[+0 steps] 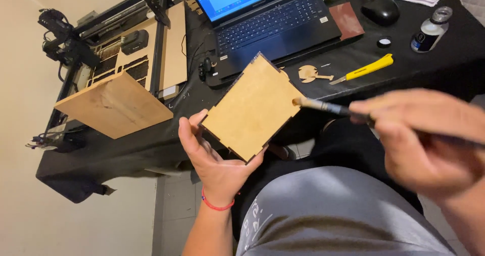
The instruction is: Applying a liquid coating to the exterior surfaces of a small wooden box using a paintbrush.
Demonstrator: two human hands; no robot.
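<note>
A flat wooden panel (252,109) with notched edges is held up in the left hand (212,160); its lower left edge is pressed by the thumb, and its bottom corner is propped by the fingertips (257,157), so the panel sits above the palm and is tilted like a diamond; a red string is worn on that wrist. A thin brush (328,107) is pinched in the closed fingers of the right hand (424,140), which looks blurred; the brush tip is touching the right edge of the panel. Both hands are held over the lap, in front of a black table (126,150). On the table, well apart from the hands, an open laptop (273,23) is seen; a yellow knife (366,70) and a small round wooden piece (309,74) are laid near it; a small bottle (429,31) and a black mouse (381,11) are kept at the far right. At the left, a machine with a black frame (126,38) is seen, and a wooden board (113,104) is leaned out from it.
</note>
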